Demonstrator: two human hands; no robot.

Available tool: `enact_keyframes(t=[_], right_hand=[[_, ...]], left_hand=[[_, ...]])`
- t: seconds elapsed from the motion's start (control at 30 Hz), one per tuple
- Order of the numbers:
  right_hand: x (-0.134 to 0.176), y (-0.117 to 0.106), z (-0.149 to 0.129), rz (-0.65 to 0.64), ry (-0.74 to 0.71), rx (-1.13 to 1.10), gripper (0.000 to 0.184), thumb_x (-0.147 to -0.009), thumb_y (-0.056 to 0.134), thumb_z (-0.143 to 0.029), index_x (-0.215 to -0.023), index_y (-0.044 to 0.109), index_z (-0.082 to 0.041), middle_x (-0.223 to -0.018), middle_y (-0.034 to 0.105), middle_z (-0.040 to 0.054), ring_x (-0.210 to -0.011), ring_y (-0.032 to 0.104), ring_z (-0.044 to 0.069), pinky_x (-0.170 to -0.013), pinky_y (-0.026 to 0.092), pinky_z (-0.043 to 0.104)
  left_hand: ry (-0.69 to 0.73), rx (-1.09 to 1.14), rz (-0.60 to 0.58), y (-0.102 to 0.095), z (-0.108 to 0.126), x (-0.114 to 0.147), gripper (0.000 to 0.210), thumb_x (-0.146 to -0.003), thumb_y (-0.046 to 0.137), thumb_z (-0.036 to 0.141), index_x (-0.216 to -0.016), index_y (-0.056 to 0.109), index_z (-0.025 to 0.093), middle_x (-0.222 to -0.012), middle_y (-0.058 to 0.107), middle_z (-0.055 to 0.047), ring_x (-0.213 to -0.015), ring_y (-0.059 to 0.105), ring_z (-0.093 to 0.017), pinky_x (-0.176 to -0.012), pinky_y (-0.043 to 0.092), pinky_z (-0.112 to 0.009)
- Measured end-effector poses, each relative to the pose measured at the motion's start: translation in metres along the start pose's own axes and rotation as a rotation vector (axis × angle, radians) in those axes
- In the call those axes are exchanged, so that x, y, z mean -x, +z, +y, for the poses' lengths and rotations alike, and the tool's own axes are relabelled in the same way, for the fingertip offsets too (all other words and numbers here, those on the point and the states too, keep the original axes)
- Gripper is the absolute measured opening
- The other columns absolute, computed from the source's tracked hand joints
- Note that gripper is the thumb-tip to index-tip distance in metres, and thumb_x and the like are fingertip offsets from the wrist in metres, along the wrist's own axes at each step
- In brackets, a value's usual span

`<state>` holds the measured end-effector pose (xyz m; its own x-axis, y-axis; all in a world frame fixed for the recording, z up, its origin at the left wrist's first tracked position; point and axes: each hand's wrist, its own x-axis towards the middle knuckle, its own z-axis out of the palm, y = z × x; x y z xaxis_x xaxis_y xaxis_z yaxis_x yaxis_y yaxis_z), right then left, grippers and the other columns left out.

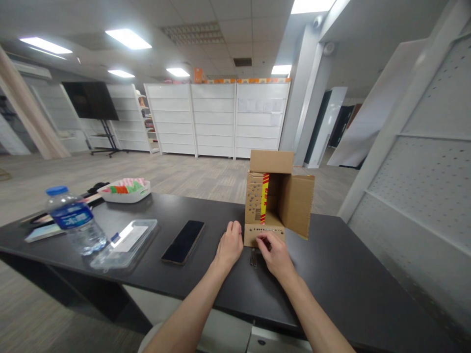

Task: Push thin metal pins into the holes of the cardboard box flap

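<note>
An open cardboard box [254, 196] stands on the dark desk, with its front flap [250, 239] hanging toward me. A row of small dark holes or screw heads runs along that flap. My right hand [273, 252] is at the flap with thumb and fingertips pinched together; whatever is between them is too small to name. Beside the box's lower left edge, my left hand [230, 243] rests with its fingers curled closed, and their contents are hidden. Several thin screws or nails [253, 257] lie on the desk between my hands, just in front of the flap.
A black phone [184, 242] lies left of my hands. Farther left are a clear plastic case [127, 242], a water bottle [75, 220] and a white basket [125, 195] of coloured packets. The box's side flap [300, 206] sticks out rightward above the desk [331, 284].
</note>
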<state>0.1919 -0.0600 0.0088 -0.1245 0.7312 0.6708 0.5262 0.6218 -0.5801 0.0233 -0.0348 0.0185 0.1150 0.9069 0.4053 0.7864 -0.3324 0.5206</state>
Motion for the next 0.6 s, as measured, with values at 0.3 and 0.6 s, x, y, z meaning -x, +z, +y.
enact_keyframes(t=[0.3, 0.6], right_hand=[[0.0, -0.002, -0.003, -0.021, 0.0, -0.013, 0.012, -0.095, 0.05, -0.024, -0.087, 0.059, -0.021, -0.083, 0.063, 0.0043, -0.076, 0.059, 0.019, -0.07, 0.048, 0.03], [0.001, -0.007, -0.011, -0.043, -0.015, -0.018, 0.011, -0.092, 0.051, -0.019, -0.083, 0.058, -0.02, -0.08, 0.059, 0.0029, -0.072, 0.056, 0.017, -0.066, 0.046, 0.029]], left_hand=[[0.008, 0.012, 0.011, 0.001, -0.002, 0.0, 0.016, -0.09, 0.037, 0.008, -0.089, 0.044, 0.023, -0.097, 0.054, -0.004, -0.086, 0.061, -0.016, -0.075, 0.047, -0.027], [-0.019, -0.017, -0.022, -0.003, 0.003, 0.0, 0.017, -0.089, 0.038, 0.007, -0.09, 0.046, 0.022, -0.098, 0.055, -0.005, -0.085, 0.06, -0.016, -0.074, 0.046, -0.026]])
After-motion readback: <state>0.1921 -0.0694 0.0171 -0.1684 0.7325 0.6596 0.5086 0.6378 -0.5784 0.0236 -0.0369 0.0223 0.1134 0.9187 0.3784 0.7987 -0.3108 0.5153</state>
